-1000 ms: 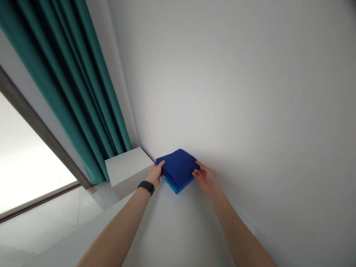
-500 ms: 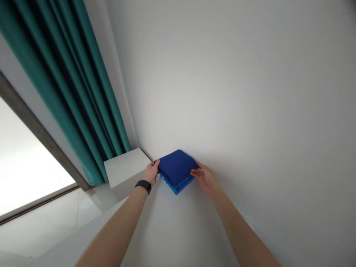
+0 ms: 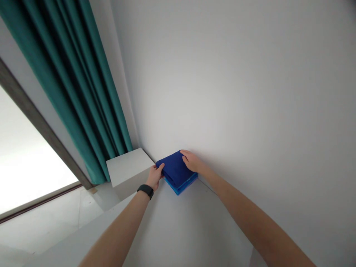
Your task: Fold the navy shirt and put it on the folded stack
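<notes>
A dark blue folded cloth (image 3: pixel 174 170) lies on top of a brighter blue, glossy flat item (image 3: pixel 180 190), whose exact kind I cannot make out. Both rest in the corner of a white surface against the wall. My left hand (image 3: pixel 155 176), with a black band on the wrist, pinches the cloth's left edge, thumb on top and fingers beneath. Over the far right part of the cloth lies my right hand (image 3: pixel 192 161), its fingers stretched flat toward the far corner. The cloth's right edge is partly hidden under that hand.
A white box-like cabinet (image 3: pixel 130 165) stands just left of the cloth. Beyond it hangs a green curtain (image 3: pixel 91 92) beside a bright window or door (image 3: pixel 25 159). The plain wall (image 3: pixel 222 92) rises behind, and pale floor tiles (image 3: pixel 63 218) show at lower left.
My right hand has moved from the cloth's right edge up onto its top, toward the far corner. My left hand keeps its hold on the left edge. The view has shifted slightly.
</notes>
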A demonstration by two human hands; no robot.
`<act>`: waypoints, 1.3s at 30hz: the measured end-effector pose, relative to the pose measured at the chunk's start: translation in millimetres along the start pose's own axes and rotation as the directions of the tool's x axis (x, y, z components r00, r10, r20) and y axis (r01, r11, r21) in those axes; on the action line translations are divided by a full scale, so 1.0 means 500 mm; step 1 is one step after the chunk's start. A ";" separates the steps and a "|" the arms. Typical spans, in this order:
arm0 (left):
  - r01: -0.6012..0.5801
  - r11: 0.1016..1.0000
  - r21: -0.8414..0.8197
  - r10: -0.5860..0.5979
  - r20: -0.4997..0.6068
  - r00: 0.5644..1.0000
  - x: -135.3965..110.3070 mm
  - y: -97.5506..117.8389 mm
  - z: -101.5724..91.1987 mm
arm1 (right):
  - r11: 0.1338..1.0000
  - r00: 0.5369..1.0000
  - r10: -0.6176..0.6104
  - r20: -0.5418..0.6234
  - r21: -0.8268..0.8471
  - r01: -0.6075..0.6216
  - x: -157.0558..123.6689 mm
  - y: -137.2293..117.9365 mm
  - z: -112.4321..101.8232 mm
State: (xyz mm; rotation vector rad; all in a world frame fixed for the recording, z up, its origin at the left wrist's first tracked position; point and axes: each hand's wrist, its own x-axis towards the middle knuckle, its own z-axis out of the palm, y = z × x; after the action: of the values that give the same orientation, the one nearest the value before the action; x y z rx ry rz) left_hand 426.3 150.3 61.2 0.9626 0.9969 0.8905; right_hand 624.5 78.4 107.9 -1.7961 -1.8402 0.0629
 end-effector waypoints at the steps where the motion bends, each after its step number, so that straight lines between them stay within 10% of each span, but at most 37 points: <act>1: 0.000 1.000 0.001 0.000 0.002 1.000 -0.001 -0.001 0.000 | 1.000 0.999 -0.008 0.031 -0.011 0.008 0.021 0.007 0.007; 18: 0.003 0.999 0.041 -0.004 0.027 1.000 -0.015 0.000 0.001 | 0.991 0.982 0.055 0.183 -0.128 -0.032 0.073 0.041 0.056; 32: -0.039 0.987 0.153 0.008 0.198 0.980 -0.144 -0.009 0.023 | 0.959 0.994 -0.022 0.110 -0.277 0.052 -0.082 0.002 0.047; 39: -0.008 0.995 0.099 -0.004 0.113 0.994 -0.107 -0.001 0.010 | 0.945 0.963 -0.244 0.112 -0.195 0.262 -0.126 -0.070 0.032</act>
State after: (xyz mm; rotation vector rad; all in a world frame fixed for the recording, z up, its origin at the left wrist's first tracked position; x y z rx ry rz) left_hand 415.5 99.6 75.9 1.0866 0.9502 0.7849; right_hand 582.7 21.3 86.4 -1.6969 -2.1967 -0.1581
